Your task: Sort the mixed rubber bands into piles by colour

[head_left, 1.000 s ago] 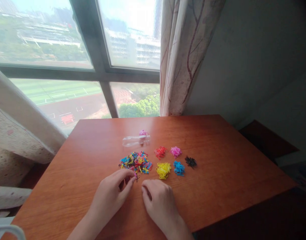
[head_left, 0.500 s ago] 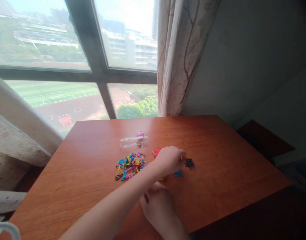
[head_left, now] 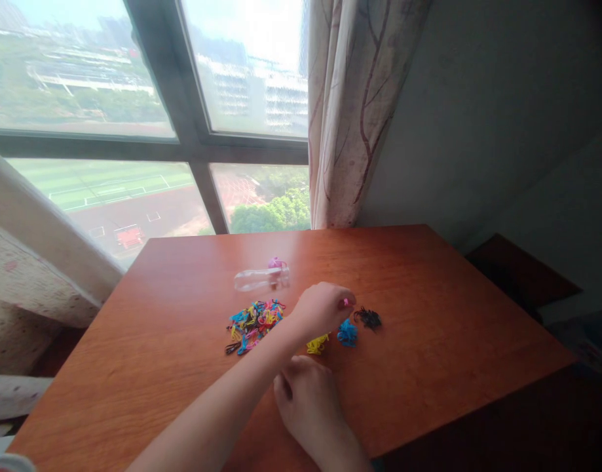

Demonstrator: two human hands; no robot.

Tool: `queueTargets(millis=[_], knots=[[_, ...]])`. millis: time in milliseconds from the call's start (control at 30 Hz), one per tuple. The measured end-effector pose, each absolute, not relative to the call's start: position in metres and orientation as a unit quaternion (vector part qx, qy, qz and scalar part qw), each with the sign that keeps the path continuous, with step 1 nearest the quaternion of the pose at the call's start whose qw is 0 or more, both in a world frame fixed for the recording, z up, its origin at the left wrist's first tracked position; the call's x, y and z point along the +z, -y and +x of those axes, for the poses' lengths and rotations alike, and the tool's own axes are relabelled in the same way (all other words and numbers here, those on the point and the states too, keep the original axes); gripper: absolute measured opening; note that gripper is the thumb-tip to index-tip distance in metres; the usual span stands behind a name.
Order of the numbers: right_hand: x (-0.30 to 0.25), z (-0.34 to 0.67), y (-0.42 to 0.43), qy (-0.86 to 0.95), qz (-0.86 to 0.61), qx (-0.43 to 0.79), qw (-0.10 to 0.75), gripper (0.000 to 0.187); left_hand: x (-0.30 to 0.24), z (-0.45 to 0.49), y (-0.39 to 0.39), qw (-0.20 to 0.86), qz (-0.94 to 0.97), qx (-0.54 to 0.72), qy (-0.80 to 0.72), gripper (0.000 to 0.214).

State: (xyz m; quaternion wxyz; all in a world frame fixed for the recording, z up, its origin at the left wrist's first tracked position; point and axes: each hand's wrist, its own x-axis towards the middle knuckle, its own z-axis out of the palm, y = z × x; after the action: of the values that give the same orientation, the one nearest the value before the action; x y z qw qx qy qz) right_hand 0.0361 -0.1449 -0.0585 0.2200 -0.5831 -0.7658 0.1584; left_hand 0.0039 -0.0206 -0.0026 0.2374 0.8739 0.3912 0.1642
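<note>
Blue bands (head_left: 348, 334), black bands (head_left: 368, 318), reddish-brown table (head_left: 452, 308)

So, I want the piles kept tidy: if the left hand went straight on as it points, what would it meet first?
Likely the black bands, just beyond the left hand; its height over them is unclear.

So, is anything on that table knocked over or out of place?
Only the clear bottle: it lies on its side on the table, beyond the mixed heap of bands. Nothing looks spilled or broken.
</note>
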Motion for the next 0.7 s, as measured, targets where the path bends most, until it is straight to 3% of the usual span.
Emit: queueTargets(millis=[367, 567, 700], knots=[[-0.062, 0.035, 0.151, 0.746, -0.561, 0.179, 0.310, 0.019, -0.005, -0.127, 0.069, 0.255, 0.794, 0.240, -0.497, 0.021], [-0.046, 0.090, 0.145, 0.661, -0.624, 0.168, 0.380, 0.023, -0.018, -0.151, 0.098, 0.264, 0.773, 0.233, -0.528, 0.022], [-0.036, 0.124, 0.135, 0.646, -0.663, 0.131, 0.353, 0.021, -0.032, -0.161, 0.114, 0.254, 0.765, 0.219, -0.550, 0.024]])
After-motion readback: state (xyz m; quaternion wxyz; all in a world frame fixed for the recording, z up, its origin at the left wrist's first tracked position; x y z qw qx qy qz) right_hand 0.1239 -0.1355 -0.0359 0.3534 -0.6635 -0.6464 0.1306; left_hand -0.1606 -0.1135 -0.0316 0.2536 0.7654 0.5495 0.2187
